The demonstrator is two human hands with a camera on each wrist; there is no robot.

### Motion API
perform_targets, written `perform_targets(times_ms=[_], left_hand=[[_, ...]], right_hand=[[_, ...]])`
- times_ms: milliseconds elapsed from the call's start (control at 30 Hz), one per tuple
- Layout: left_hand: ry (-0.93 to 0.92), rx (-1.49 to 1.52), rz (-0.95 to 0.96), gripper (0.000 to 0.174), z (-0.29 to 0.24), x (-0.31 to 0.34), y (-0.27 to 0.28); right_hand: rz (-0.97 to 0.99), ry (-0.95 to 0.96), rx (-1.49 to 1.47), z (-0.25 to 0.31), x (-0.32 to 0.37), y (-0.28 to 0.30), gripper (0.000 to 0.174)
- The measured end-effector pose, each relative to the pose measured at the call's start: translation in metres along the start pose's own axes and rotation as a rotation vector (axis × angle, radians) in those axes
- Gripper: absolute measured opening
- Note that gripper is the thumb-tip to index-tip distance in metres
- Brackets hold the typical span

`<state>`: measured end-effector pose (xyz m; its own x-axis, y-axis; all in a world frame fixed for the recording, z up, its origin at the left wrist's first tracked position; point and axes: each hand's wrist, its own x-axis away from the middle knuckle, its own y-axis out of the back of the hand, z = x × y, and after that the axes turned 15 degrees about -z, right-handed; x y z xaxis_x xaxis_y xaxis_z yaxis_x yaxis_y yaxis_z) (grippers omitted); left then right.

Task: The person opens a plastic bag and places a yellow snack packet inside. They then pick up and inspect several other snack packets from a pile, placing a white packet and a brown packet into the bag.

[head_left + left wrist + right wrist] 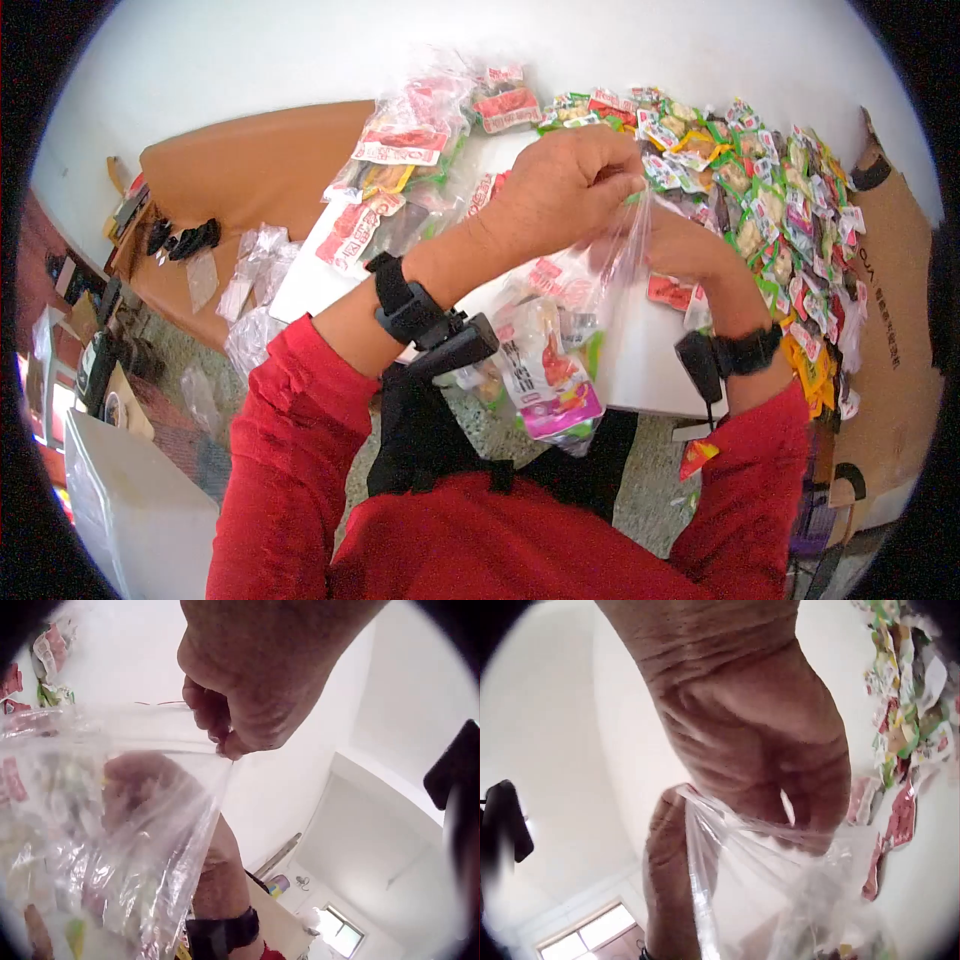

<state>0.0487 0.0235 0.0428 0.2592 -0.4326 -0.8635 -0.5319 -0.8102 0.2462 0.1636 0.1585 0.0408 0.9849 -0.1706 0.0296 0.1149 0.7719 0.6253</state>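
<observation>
A clear plastic bag filled with snack packets hangs in front of me, over the near edge of the white table. Up at its mouth, my left hand pinches the rim between thumb and fingertips, as the left wrist view also shows. My right hand is at the opposite side of the mouth, partly hidden behind the plastic; in the right wrist view its curled fingers grip the bag's edge. A white, red and purple packet shows through the lower part of the bag.
Many small colourful snack packets are heaped along the table's right side. Filled clear bags stand at the back left. A brown couch is at left with loose plastic bags; a cardboard box stands at right.
</observation>
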Motion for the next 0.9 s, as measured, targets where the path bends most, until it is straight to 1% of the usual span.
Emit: perform_targets(times_ms=[33,67,100,167,233,267,333,367,433,467,533,567,600,667,700,767,800,833,867,900], left_hand=[[-0.001,0.004,-0.049,0.01,0.001,-0.002,0.001],[0.031,0.035,-0.088,0.01,0.002,0.0,0.0],[0.013,0.053,-0.1,0.008,0.006,0.001,0.0],[-0.017,0.057,-0.133,0.007,0.012,0.003,-0.002],[0.063,0.166,-0.138,0.007,0.011,0.007,-0.009],[0.033,0.227,-0.147,0.007,0.006,0.007,-0.015],[-0.104,0.278,-0.163,0.008,-0.001,0.007,-0.034],[-0.108,0.282,-0.166,0.008,-0.006,0.007,-0.042],[-0.145,0.373,-0.111,0.009,-0.02,0.007,-0.048],[-0.147,0.374,-0.116,0.009,-0.02,0.007,-0.048],[-0.131,0.31,-0.101,0.008,-0.018,0.006,-0.043],[-0.1,0.237,-0.026,0.013,-0.013,0.008,-0.037],[-0.097,0.239,-0.031,0.013,-0.014,0.009,-0.028],[-0.267,0.053,-0.274,0.024,-0.018,0.013,-0.01],[-0.24,0.101,-0.206,0.035,-0.017,0.02,-0.001],[-0.252,0.122,-0.19,0.036,-0.014,0.038,0.009],[-0.265,0.143,-0.174,0.036,-0.013,0.046,0.01],[-0.213,0.179,-0.14,0.037,-0.01,0.054,0.009],[-0.206,0.185,-0.141,0.037,-0.004,0.06,0.006],[-0.123,0.235,-0.06,0.035,0.004,0.065,0.002]], right_hand=[[-0.259,-0.189,0.067,0.014,0.012,0.003,0.032],[-0.38,-0.125,0.129,0.006,0.023,0.005,0.039],[-0.5,-0.054,0.19,-0.007,0.035,0.007,0.046],[-0.444,-0.101,-0.255,-0.025,0.064,-0.007,0.067],[-0.351,-0.137,-0.185,-0.042,0.076,-0.028,0.084],[-0.35,-0.129,-0.176,-0.042,0.076,-0.037,0.084],[-0.352,-0.018,0.038,-0.037,0.069,-0.059,0.075],[-0.355,-0.017,0.044,-0.039,0.061,-0.064,0.075],[-0.303,-0.004,-0.031,-0.048,0.047,-0.07,0.064],[-0.302,-0.004,-0.026,-0.053,0.043,-0.072,0.064],[-0.571,0.093,0.272,-0.057,0.038,-0.076,0.05],[-0.567,0.092,0.275,-0.056,0.035,-0.076,0.05],[-0.606,0.107,0.205,-0.044,0.011,-0.061,0.048],[-0.685,0.138,0.062,-0.012,-0.054,-0.027,0.046],[-0.726,0.153,-0.012,-0.009,-0.065,-0.014,0.045],[-0.807,0.181,-0.16,-0.014,-0.066,0.01,0.043],[-0.847,0.192,-0.233,-0.012,-0.07,0.009,0.042],[-0.89,0.215,-0.218,-0.026,-0.093,0.029,0.035],[-0.933,0.236,-0.202,-0.038,-0.116,0.047,0.03],[-0.996,0.23,-0.233,-0.031,-0.138,0.052,0.027]])
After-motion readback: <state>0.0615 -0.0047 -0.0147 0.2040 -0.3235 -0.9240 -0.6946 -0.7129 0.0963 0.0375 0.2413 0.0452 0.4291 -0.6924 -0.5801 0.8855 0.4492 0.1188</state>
